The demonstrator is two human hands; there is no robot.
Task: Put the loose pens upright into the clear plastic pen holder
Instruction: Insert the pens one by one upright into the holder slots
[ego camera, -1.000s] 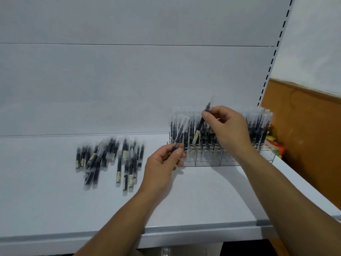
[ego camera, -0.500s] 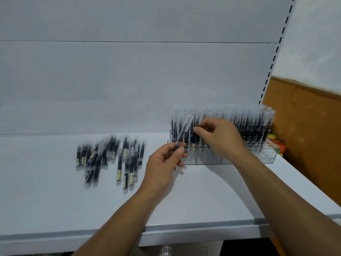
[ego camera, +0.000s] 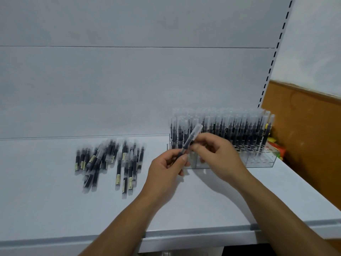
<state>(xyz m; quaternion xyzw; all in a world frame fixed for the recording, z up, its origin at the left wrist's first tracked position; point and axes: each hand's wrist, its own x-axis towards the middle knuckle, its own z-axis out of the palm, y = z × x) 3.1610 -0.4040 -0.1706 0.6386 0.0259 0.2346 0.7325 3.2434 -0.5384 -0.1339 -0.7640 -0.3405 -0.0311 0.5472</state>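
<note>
Pulling back from the rack, the right hand (ego camera: 219,156) is meeting the left hand (ego camera: 166,169) at one black pen with a clear cap (ego camera: 191,138).
Left grip is holding the pen's lower end, cap tilting up-right; right grip is pinching its middle, just before the clear plastic pen holder (ego camera: 262,159), where upright pens (ego camera: 239,130) are standing. Loose pens (ego camera: 110,163) are lying piled on the white shelf (ego camera: 203,200), leftward.

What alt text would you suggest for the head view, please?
A left hand and right hand hold one tilted pen in front of a clear pen holder packed with upright pens. More loose pens lie heaped to its left on the white shelf.
</note>
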